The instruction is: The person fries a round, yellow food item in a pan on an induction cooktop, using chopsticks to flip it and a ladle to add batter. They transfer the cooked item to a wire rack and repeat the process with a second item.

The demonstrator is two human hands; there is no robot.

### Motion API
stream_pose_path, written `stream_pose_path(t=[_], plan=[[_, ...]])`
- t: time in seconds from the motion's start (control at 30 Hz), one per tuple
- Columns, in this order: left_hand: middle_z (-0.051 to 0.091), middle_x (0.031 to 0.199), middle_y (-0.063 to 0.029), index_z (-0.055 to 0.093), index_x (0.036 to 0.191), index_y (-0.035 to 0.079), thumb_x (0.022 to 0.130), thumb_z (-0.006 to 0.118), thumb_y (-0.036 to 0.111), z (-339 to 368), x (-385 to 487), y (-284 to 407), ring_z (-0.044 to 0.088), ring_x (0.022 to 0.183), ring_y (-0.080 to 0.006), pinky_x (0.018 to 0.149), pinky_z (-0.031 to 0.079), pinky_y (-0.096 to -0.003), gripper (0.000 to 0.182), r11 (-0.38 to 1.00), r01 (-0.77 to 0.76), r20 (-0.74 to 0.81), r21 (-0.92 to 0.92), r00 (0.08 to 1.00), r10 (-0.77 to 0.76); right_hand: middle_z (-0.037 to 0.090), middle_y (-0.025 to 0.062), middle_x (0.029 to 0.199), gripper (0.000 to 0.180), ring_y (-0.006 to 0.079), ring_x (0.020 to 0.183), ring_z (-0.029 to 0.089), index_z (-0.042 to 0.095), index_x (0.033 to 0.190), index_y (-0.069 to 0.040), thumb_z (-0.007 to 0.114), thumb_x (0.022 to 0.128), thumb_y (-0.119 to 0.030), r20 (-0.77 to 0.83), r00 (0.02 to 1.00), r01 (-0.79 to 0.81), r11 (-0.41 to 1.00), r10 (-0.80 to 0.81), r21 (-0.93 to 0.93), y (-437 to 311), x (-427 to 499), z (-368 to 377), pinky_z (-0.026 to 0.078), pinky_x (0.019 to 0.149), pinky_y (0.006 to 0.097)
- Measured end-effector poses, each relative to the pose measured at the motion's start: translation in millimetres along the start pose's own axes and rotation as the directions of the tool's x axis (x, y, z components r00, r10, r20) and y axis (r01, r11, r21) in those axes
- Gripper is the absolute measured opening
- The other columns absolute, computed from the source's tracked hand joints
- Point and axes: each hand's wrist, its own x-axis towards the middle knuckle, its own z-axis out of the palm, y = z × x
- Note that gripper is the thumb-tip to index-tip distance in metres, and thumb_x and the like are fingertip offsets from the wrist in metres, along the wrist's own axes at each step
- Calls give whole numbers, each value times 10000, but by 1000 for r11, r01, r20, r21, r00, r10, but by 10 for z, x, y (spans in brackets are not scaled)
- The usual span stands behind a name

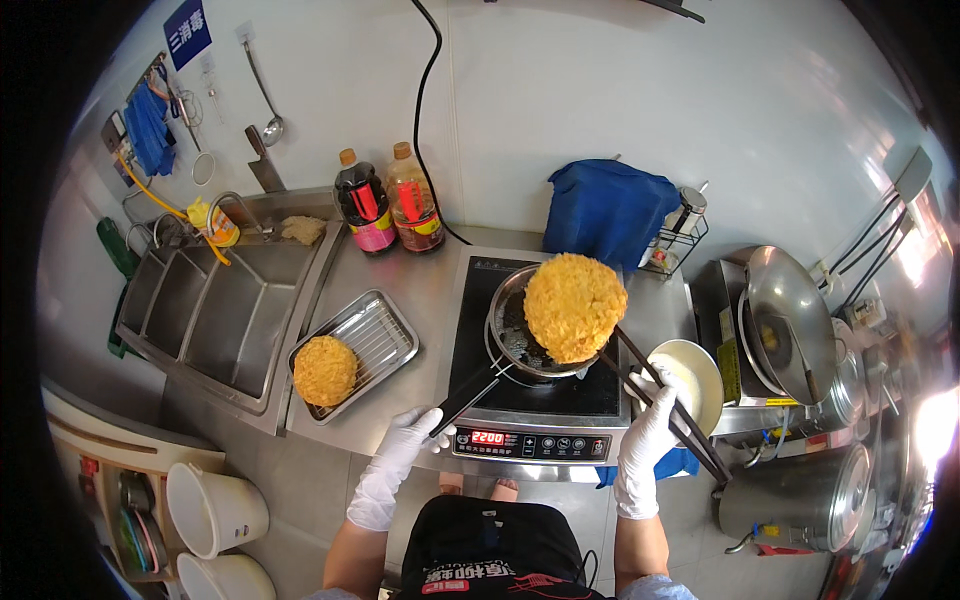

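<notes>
My gloved left hand (pixel 415 433) grips the black handle (pixel 466 399) of a small metal pan, which joins the rim by metal prongs. Dark liquid with some bubbles shows inside the pan (pixel 513 336), on a black induction cooktop (pixel 472 360) whose display is lit. In my gloved right hand (pixel 654 420) is a pair of long dark chopsticks (pixel 699 433). Their tips meet the lower right edge of a golden, crumb-coated round cutlet (pixel 574 307), held over the pan and hiding part of it. A similar golden piece (pixel 325 370) rests on a rack in a metal tray (pixel 379 341).
Close by my right hand stands a pale bowl (pixel 709 382) with light liquid. A wok (pixel 791 322) is farther right. Two sauce bottles (pixel 365 202) and a blue cloth (pixel 607 210) are behind the counter's work area. At left is a steel sink (pixel 240 337); white buckets (pixel 217 510) stand below.
</notes>
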Motion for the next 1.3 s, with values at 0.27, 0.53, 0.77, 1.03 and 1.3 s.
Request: stream_pose_path(t=[0.27, 0.53, 0.77, 1.03, 1.3], plan=[[696, 883, -88, 625, 1176, -13, 1009, 511, 462, -250, -56, -122, 653, 745, -148, 661, 515, -261, 516, 999, -7, -18, -54, 1000, 6, 685, 138, 964, 378, 218, 857, 686, 607, 1153, 12, 513, 1029, -332, -73, 994, 85, 995, -82, 47, -287, 31, 278, 570, 774, 341], [712, 905, -74, 649, 1180, 15, 1024, 509, 389, -1366, -506, -505, 640, 771, -125, 704, 509, -271, 429, 990, 124, -140, -67, 981, -132, 633, 187, 1153, 381, 254, 876, 692, 561, 1176, -3, 485, 1040, -351, 108, 992, -82, 979, 63, 188, -182, -876, 1370, 603, 723, 352], [703, 962, -99, 630, 1193, 15, 1037, 483, 380, -2402, -977, -846, 646, 783, -159, 727, 521, -289, 424, 952, 272, -240, -142, 923, -300, 623, 171, 1150, 342, 253, 847, 679, 568, 1119, -10, 506, 1034, -336, 227, 925, -354, 908, 304, 224, 362, -2097, 2225, 597, 734, 343], [708, 937, -85, 646, 1179, 39, 1027, 495, 394, -3002, -1021, -1074, 645, 778, -146, 703, 512, -275, 414, 932, 324, -267, -161, 895, -358, 658, 139, 1031, 311, 238, 810, 683, 580, 1132, -5, 554, 1013, -291, 186, 839, -535, 836, 511, 121, 990, -2845, 2415, 589, 687, 363], [702, 907, -70, 667, 1145, 45, 1010, 516, 364, -3158, -952, -1064, 644, 774, -132, 688, 509, -270, 378, 931, 337, -262, -142, 894, -364, 642, 107, 1076, 355, 224, 900, 654, 576, 1176, -32, 581, 997, -339, 139, 743, -669, 719, 655, 186, 1316, -3114, 2329, 557, 763, 357]])
